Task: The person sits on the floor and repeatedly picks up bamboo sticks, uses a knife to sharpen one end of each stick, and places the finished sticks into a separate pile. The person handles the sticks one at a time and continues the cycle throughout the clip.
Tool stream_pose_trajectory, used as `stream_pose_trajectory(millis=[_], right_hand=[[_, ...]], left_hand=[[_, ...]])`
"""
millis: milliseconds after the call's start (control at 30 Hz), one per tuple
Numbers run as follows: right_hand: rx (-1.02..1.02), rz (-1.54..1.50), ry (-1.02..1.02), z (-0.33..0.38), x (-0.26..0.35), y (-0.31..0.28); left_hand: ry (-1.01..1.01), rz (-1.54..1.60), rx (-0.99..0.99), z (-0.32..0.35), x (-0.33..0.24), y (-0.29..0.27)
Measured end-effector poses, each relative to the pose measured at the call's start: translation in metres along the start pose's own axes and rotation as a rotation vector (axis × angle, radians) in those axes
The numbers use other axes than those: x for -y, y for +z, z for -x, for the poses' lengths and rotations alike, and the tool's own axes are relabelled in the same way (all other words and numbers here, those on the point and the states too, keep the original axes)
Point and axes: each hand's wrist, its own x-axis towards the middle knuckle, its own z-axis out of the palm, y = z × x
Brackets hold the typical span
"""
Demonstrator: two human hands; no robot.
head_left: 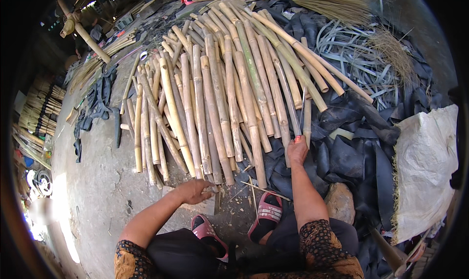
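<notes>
Right hand (297, 151) clenched on knife (299, 118); left hand (194, 191) fingers spread loose by bamboo poles (215, 98); white sack (424, 166) contents hidden.

Matt bamboo poles (215, 103), prob. rubber strips (351, 157)

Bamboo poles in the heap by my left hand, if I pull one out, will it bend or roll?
The bamboo poles look straight and hollow, so probably stiff and fairly light. Being round and loosely stacked, neighbours may roll or slide as one leaves. The left hand rests at their near ends.
</notes>
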Motion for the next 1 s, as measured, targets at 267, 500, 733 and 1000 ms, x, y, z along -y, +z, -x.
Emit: stream_pose_trajectory(millis=[267,500,733,1000], right_hand=[[-0.187,0.395,-0.217,-0.006,-0.003,0.008],[0.000,0.410,-0.151,-0.029,-0.001,-0.009],[0.255,0.098,0.026,-0.005,0.041,-0.030],[0.241,-0.125,-0.445,0.188,0.088,-0.063]], left_hand=[[-0.109,0.088,-0.126,0.042,0.023,0.003],[-0.128,0.137,-0.034,0.047,0.026,0.009],[-0.096,0.271,-0.131,0.040,0.001,-0.029],[-0.162,0.599,-0.505,0.057,-0.009,-0.089]])
